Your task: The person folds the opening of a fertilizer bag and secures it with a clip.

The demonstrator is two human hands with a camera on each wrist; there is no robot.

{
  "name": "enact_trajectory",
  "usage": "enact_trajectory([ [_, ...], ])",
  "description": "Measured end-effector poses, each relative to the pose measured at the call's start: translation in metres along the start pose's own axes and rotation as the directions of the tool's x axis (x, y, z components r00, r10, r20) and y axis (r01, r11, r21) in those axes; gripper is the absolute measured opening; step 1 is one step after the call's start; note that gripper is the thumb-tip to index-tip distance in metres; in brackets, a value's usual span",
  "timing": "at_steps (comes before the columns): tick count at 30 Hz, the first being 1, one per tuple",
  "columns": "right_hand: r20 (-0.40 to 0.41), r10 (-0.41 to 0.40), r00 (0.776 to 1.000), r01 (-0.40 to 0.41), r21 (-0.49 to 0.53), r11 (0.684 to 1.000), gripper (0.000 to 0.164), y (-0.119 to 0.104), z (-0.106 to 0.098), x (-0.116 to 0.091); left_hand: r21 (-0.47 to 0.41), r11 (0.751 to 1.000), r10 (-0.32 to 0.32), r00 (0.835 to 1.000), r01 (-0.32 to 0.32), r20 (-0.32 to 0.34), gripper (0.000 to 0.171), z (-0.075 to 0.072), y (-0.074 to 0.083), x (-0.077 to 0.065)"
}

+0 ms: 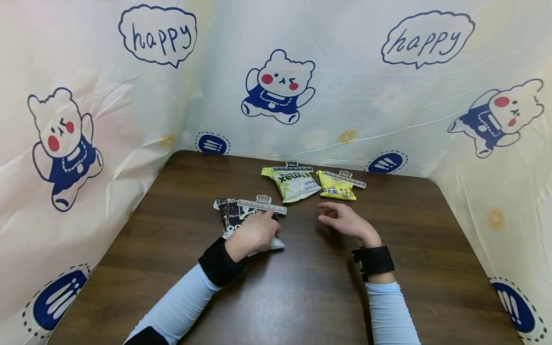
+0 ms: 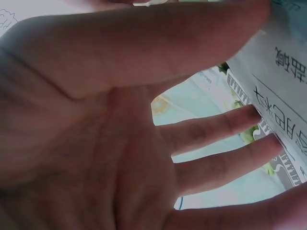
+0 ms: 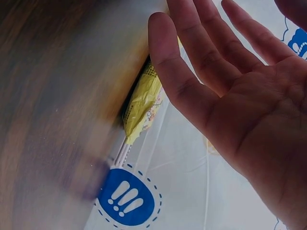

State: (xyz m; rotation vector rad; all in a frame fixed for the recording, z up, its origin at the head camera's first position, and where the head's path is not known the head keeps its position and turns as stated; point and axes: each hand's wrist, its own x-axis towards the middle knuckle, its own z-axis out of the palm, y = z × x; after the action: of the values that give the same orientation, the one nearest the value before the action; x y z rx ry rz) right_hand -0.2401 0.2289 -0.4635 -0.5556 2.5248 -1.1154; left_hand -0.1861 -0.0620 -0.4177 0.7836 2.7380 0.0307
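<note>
A black-and-white printed packet (image 1: 230,218) lies on the table at centre left, with a ruler-marked clip (image 1: 262,207) across its upper edge. My left hand (image 1: 255,233) lies over the packet, its fingertips touching near the clip. In the left wrist view the fingers are spread and fairly straight, and the thumb reaches over the packet's white lettered side (image 2: 283,72). My right hand (image 1: 345,220) hovers above the table with loosely bent fingers, holding nothing. Closest to it is a small yellow packet (image 1: 337,187), topped by another ruler-marked clip (image 1: 345,178).
A light green packet (image 1: 297,186) with its own ruler-marked clip (image 1: 292,167) sits at the back, left of the yellow one. The brown wooden table (image 1: 302,302) is bordered on the far side and both flanks by a printed curtain (image 1: 345,86).
</note>
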Motion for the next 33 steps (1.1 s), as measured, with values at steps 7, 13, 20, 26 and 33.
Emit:
enact_trajectory([
  [7, 0.009, 0.0, 1.0, 0.0, 0.005, 1.0, 0.048, -0.001, 0.001, 0.0, -0.047, 0.999, -0.016, 1.0, 0.016, -0.004, 0.018, 0.001, 0.0, 0.0],
  [13, 0.007, 0.003, 1.0, -0.003, 0.005, 1.0, 0.047, -0.002, 0.001, 0.0, -0.047, 0.998, -0.049, 0.998, 0.046, -0.048, 0.015, 0.001, -0.004, 0.002],
  [20, 0.011, 0.005, 1.0, -0.005, 0.011, 1.0, 0.047, -0.002, 0.0, 0.0, -0.069, 0.996, -0.062, 0.998, 0.06, -0.032, 0.014, -0.002, -0.011, 0.005],
  [26, 0.009, 0.004, 1.0, -0.004, 0.007, 1.0, 0.047, -0.002, 0.001, 0.0, -0.084, 0.995, -0.054, 0.998, 0.053, -0.014, 0.014, -0.003, -0.021, 0.007],
  [33, 0.009, 0.007, 1.0, -0.007, 0.011, 1.0, 0.047, -0.001, 0.002, 0.0, -0.082, 0.995, -0.05, 0.999, 0.05, -0.009, 0.016, -0.004, -0.031, 0.009],
])
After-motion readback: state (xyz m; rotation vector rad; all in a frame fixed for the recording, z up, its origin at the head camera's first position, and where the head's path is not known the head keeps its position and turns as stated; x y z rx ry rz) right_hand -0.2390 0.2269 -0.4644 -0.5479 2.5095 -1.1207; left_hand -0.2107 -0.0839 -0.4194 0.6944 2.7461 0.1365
